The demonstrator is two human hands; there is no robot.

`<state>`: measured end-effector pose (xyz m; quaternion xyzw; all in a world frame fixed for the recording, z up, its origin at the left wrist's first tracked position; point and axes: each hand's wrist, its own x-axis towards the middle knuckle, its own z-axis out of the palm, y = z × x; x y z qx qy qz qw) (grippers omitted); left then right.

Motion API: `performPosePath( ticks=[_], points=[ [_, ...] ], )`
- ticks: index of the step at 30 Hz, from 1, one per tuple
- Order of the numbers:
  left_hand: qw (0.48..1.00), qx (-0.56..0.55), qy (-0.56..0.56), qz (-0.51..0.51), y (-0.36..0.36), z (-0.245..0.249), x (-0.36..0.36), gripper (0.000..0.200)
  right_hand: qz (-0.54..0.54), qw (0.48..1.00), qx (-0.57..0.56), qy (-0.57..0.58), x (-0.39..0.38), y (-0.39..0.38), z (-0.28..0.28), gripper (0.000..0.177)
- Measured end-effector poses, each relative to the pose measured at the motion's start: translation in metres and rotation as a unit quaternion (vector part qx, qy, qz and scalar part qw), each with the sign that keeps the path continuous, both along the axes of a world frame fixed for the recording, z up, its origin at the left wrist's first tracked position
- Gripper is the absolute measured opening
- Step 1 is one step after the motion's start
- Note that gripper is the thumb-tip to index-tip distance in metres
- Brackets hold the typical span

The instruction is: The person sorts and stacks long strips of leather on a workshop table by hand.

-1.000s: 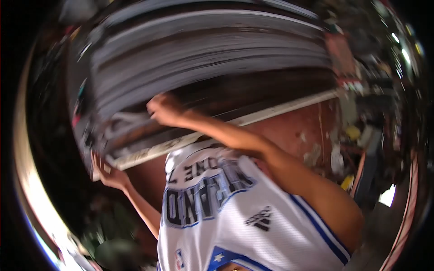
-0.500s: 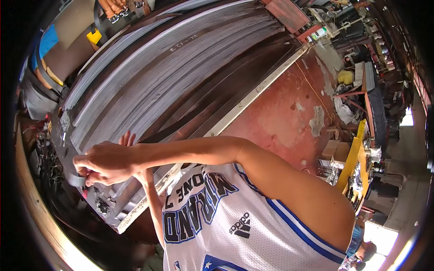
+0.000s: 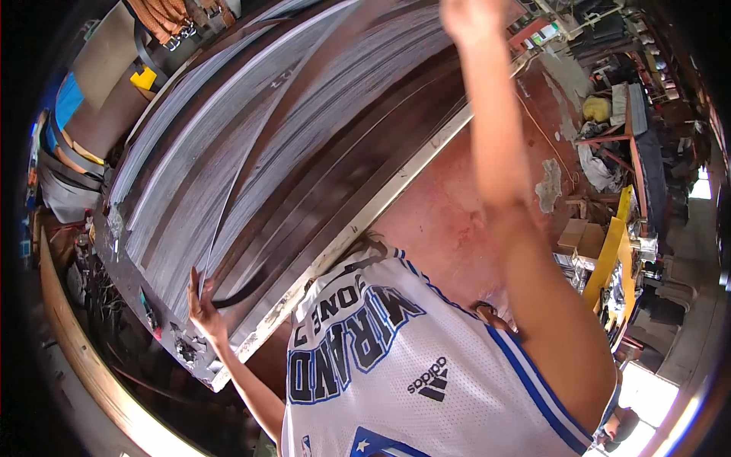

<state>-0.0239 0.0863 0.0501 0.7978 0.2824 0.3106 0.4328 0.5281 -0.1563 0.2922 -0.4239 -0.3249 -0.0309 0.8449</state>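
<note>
A long dark strap (image 3: 242, 174) runs slantwise above the table and leaves the picture at the top edge. My left hand (image 3: 204, 308) is at its lower end, fingers fairly straight, with the strap pinched at the thumb and fingers. A short dark tail (image 3: 242, 294) of strap curves away from that hand to the right. My right hand (image 3: 474, 19) is far out at the top edge, smeared by motion and partly cut off, so its fingers do not show. Below the strap lies the worn, grey-streaked table top (image 3: 304, 152).
Brown belts with buckles (image 3: 164, 23) lie at the top left, near a rounded bundle with a yellow patch (image 3: 142, 78). A pale edge strip (image 3: 396, 179) borders the table. Beyond are the red floor (image 3: 434, 228), a cardboard box (image 3: 582, 238) and a yellow beam (image 3: 609, 247).
My right hand has swept from beside my left hand, where it gripped the strap, to the top edge. The strap now stretches across the table. My left hand has shifted slightly down and left.
</note>
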Motion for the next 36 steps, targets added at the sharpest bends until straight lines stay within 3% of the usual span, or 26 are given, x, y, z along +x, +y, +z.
performPosePath(
  ticks=[2, 4, 6, 7, 10, 13, 15, 18, 20, 24, 31, 36],
  points=[
    [0.993, -0.072, 0.073, -0.057, 0.016, 0.023, -0.029, 0.039, -0.015, 0.998, 0.013, 0.060, 0.054, -0.055, -0.020, 0.014],
    [0.987, -0.051, 0.124, -0.085, 0.023, 0.044, -0.048, 0.033, -0.270, 0.945, -0.098, 0.154, 0.094, -0.093, -0.030, 0.022],
    [0.967, -0.150, 0.168, -0.118, 0.040, 0.050, -0.077, 0.032, -0.348, 0.903, -0.166, 0.189, 0.128, -0.131, -0.052, 0.028],
    [0.959, -0.170, 0.195, -0.118, 0.047, 0.051, -0.091, 0.027, -0.312, 0.919, -0.198, 0.135, 0.136, -0.151, -0.065, 0.033],
    [0.926, -0.243, 0.270, -0.106, 0.060, 0.061, -0.122, 0.019, -0.420, 0.842, -0.267, 0.209, 0.175, -0.200, -0.110, 0.049],
    [0.897, -0.278, 0.340, -0.058, 0.069, 0.074, -0.151, 0.022, -0.426, 0.827, -0.322, 0.178, 0.164, -0.216, -0.138, 0.039],
    [0.881, -0.250, 0.398, -0.051, 0.082, 0.079, -0.186, 0.031, -0.421, 0.825, -0.324, 0.195, 0.160, -0.224, -0.162, 0.042],
    [0.863, -0.300, 0.407, -0.006, 0.084, 0.080, -0.211, 0.024, -0.388, 0.824, -0.355, 0.212, 0.152, -0.232, -0.198, 0.047],
    [0.827, -0.295, 0.478, -0.030, 0.089, 0.081, -0.224, 0.025, -0.358, 0.830, -0.361, 0.229, 0.139, -0.227, -0.216, 0.038],
    [0.809, -0.286, 0.513, -0.006, 0.085, 0.060, -0.257, 0.026, -0.360, 0.792, -0.417, 0.264, 0.110, -0.216, -0.235, 0.047],
    [0.787, -0.333, 0.517, 0.033, 0.067, 0.040, -0.277, 0.023, -0.341, 0.768, -0.460, 0.286, 0.129, -0.247, -0.283, 0.053],
    [0.806, -0.329, 0.485, 0.078, 0.055, 0.031, -0.282, 0.022, -0.314, 0.763, -0.466, 0.319, 0.114, -0.234, -0.265, 0.057]
  ],
)
